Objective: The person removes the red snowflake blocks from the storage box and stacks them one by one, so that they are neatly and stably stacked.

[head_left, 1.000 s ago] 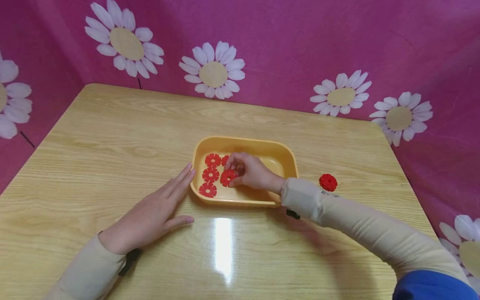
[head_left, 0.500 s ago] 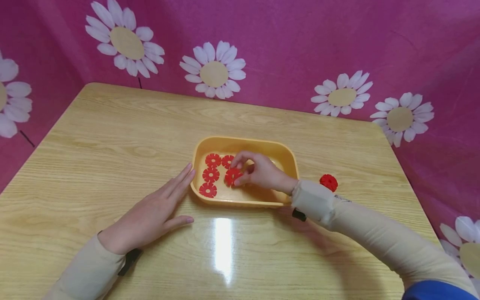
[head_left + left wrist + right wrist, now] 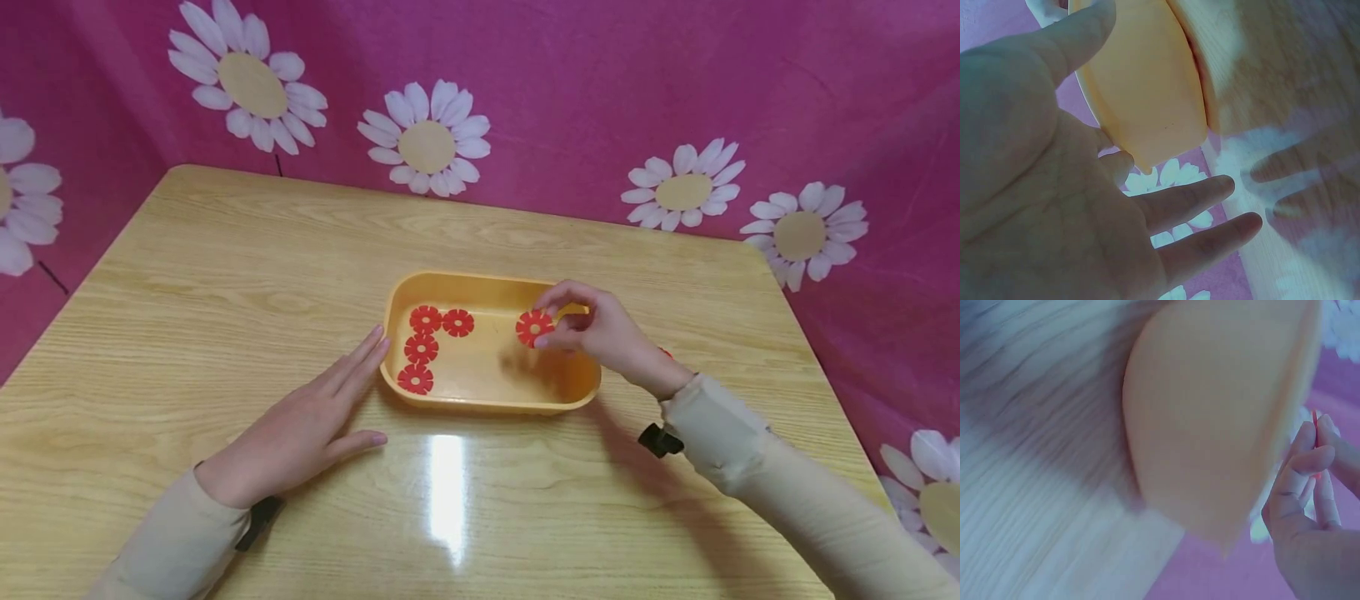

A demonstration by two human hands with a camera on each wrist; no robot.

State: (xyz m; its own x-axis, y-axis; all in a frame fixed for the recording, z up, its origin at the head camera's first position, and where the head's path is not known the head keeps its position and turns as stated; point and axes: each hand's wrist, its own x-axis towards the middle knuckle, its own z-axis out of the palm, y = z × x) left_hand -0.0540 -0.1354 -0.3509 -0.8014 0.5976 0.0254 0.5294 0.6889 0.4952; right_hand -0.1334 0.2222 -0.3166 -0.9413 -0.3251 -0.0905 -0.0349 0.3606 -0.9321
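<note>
Pinches a disc [image 3: 526, 330] between thumb and fingertips of the right hand [image 3: 611, 333], over the tray [image 3: 480, 372]; rests the left hand [image 3: 303, 433] straight-fingered against its end. Has four more discs [image 3: 412, 349] flat inside, just right of the left fingertips.

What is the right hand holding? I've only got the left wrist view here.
Observer: A red flower-shaped disc, pinched by the right hand over the yellow tray.
Operator: Anything lying inside the tray?
Observer: Yes, four red discs: three roughly in a column at its left end, one to the right of the farthest.
Operator: Any red outside it?
Observer: Yes, a sliver of red shows just past the right hand's wrist, too little to identify.
</note>
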